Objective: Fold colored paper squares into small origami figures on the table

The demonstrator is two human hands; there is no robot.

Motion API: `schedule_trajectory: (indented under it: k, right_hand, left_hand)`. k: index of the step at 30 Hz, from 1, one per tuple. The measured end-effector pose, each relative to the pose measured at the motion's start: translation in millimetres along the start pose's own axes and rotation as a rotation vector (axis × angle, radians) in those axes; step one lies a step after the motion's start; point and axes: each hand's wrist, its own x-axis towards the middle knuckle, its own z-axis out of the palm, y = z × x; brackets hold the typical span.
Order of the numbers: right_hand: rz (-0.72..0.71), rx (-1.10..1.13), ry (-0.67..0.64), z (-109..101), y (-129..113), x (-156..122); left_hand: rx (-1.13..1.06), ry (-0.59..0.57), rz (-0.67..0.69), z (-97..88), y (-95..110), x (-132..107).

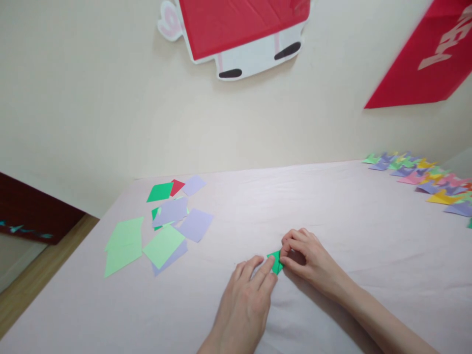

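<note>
L hand (246,297) presses, R hand (306,255) pinches grn paper (277,266).

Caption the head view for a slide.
Left hand presses a green paper, right hand pinches its edge; loose sheets lie left, folded pieces right.

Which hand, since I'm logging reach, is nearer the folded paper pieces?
Right. The right hand lies left of the folded paper pieces and nearer the camera; the left hand sits farther left.

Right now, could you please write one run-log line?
left hand: on green paper; right hand: at its right edge; loose sheets: left of hands
</note>
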Motion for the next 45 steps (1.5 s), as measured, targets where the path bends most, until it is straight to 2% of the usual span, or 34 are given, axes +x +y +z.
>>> schedule_trajectory:
  k: [6, 21, 30, 37, 45]
  right_hand:
    - [0.020, 0.030, -0.006, 0.2, 1.0, 2.0]
    - [0.021, -0.020, 0.005, 3.0, -1.9, 0.7]
    - [0.022, -0.010, 0.006, 4.5, -1.1, -0.5]
    - [0.031, 0.039, 0.019, 2.4, 2.1, -2.5]
    - [0.007, 0.042, -0.038, -3.1, 1.3, -4.9]
  left_hand:
    - [0.058, 0.019, 0.055, 4.2, -1.5, -1.7]
    - [0.217, 0.033, 0.086, 6.7, -2.3, -5.5]
    - [0.250, 0.001, 0.097, 6.0, -1.3, -7.5]
    - [0.261, 0.069, 0.064, 9.1, 1.3, -5.5]
    - [0.259, 0.095, 0.044, 10.1, 3.1, -4.0]
